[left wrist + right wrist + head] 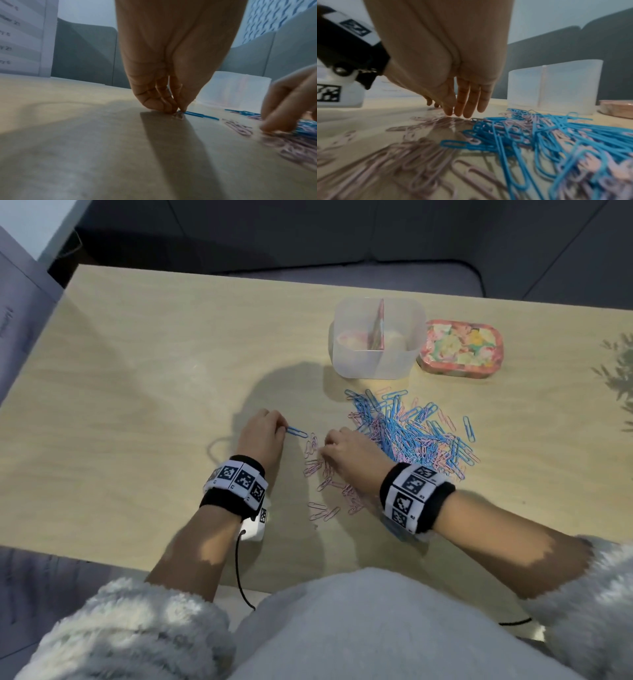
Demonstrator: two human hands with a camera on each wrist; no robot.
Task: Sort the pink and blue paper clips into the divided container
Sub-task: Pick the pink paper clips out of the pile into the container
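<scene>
A mixed heap of blue and pink paper clips (pixel 414 433) lies on the wooden table (pixel 154 364), with a looser spread of pink clips (pixel 325 481) to its left. My left hand (pixel 262 429) pinches the end of a single blue paper clip (pixel 297 432) that lies flat on the table; the same blue clip (pixel 200 115) shows at my fingertips (pixel 180 108) in the left wrist view. My right hand (pixel 346 450) rests with straight fingers (pixel 464 106) on the pink clips. The clear divided container (pixel 376 337) stands beyond the heap.
A floral tin lid (pixel 460 349) lies just right of the container. A white paper sheet (pixel 17 313) stands at the table's left edge. A dark cushioned seat (pixel 342 241) runs behind the table. Bare tabletop stretches to the left of my hands.
</scene>
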